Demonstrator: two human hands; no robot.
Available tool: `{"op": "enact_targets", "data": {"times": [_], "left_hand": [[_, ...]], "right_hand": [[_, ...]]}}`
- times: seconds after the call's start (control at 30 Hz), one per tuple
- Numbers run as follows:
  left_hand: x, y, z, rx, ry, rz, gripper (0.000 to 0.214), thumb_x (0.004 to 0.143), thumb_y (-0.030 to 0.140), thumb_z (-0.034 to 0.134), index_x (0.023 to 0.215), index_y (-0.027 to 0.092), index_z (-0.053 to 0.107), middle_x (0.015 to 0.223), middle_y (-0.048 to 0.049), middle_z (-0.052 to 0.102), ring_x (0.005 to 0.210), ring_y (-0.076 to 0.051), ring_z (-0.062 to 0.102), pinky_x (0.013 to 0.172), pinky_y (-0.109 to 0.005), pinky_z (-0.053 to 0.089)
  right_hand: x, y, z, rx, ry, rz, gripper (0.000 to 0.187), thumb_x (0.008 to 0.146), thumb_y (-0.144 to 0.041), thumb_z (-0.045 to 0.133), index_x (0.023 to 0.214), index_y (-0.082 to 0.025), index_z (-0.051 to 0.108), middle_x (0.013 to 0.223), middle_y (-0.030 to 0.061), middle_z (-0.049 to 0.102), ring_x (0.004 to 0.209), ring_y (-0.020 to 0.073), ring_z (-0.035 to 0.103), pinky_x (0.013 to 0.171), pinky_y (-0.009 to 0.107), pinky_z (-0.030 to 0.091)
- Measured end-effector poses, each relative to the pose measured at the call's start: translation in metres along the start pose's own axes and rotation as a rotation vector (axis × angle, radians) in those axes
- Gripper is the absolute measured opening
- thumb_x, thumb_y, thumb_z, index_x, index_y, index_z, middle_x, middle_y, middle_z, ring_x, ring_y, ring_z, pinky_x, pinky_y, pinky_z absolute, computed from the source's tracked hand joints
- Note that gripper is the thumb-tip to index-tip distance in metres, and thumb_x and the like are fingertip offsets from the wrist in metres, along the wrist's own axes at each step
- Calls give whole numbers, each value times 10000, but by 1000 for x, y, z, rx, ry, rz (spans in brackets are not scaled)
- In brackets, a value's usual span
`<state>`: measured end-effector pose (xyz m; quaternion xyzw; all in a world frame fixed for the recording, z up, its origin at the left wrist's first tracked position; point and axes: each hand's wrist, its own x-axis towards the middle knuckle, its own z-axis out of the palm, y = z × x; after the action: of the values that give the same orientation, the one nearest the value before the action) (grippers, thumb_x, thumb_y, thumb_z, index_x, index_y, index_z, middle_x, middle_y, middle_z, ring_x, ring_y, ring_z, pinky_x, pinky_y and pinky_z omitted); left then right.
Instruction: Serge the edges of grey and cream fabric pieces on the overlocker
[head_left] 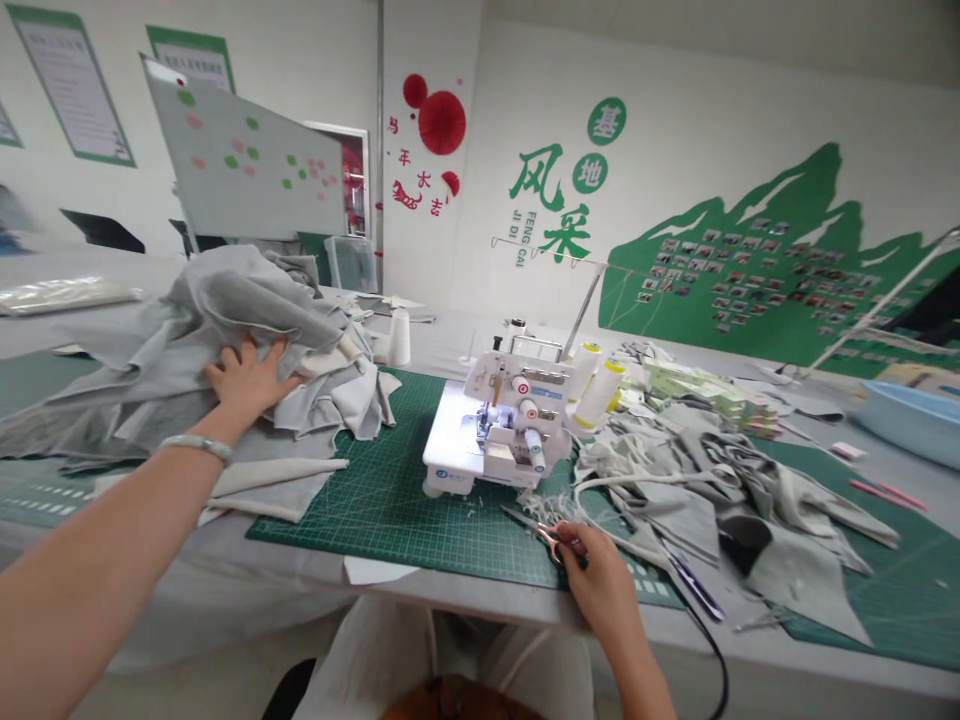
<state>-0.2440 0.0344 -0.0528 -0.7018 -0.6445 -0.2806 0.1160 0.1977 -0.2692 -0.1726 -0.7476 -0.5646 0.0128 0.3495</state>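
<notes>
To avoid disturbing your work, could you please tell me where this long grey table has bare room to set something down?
The green cutting mat is bare between the white overlock machine and the folded grey fabric strip. Crowded: right of the machine, under grey fabric scraps.

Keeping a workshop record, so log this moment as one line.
left hand: flat on grey fabric | right hand: holding scissors | nearby: white overlock machine, green cutting mat

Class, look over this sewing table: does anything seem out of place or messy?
Frayed fabric trimmings lie scattered on the green cutting mat, just in front of the white overlock machine, looking like uncleared waste.
</notes>
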Motion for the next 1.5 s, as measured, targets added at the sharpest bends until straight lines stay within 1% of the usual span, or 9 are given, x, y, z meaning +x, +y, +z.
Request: {"op": "enact_targets", "data": {"times": [0.27,0.53,0.6,0.73,0.83,0.97,1.07,1.33,1.5], "left_hand": [[6,-11,16,27,-132,40,680,933,597,296,1447,153,300,1508,-246,120,1336,-485,184,960,-674,238],[-80,-40,52,-13,-277,45,690,892,471,478,1453,117,288,1444,-277,289,1261,-435,405,946,-548,391],[-114,-34,58,12,-207,88,661,897,440,454,1444,101,301,1432,-259,336,1269,-401,412,980,-522,380],[-175,8,54,23,3,70,603,908,500,339,1395,151,398,1417,-183,408,1228,-375,461,981,-523,385],[-199,46,43,-29,117,93,561,924,484,289,1339,147,459,1402,-138,448,1220,-330,475,1013,-472,372],[-203,63,38,-40,142,54,518,930,441,274,1274,130,506,1306,-131,537,1145,-309,530,983,-435,403],[-201,56,42,-32,118,53,517,917,433,282,1245,112,520,1244,-147,570,1113,-310,547,960,-431,422],[-204,49,47,-67,135,83,398,884,360,354,1091,135,608,1199,-155,598,1078,-310,560,935,-436,420],[-204,47,50,-83,119,74,349,873,335,375,1012,154,640,1150,-143,625,1042,-296,577,931,-433,423]], "right_hand": [[-9,6,-3,-46,57,-176,229,881,-233,471,1003,-207,663,1096,76,678,1016,240,597,885,400,472],[-5,65,-52,-172,310,-235,258,885,-318,473,996,-178,659,1068,109,679,1003,252,600,906,420,443],[-1,90,-74,-280,400,-158,316,867,-358,457,982,-158,671,1062,134,676,996,281,595,896,445,436],[11,138,-115,-525,615,292,561,796,-485,480,1176,-94,609,1278,237,533,1144,421,477,911,579,352],[25,167,-132,-452,567,466,784,683,-558,550,1267,-35,526,1282,297,495,1177,464,432,874,573,371],[50,185,-126,-181,336,501,484,622,-492,521,866,-102,674,824,184,672,857,376,601,745,469,447],[69,185,-112,-88,306,435,368,643,-488,492,746,-172,649,737,102,677,754,290,620,725,395,462],[104,197,-138,51,598,541,393,569,-403,576,861,-141,600,803,145,662,794,325,635,787,520,466],[87,218,-169,164,660,567,334,621,-502,554,778,-207,573,762,129,656,704,277,659,632,412,521]]}}
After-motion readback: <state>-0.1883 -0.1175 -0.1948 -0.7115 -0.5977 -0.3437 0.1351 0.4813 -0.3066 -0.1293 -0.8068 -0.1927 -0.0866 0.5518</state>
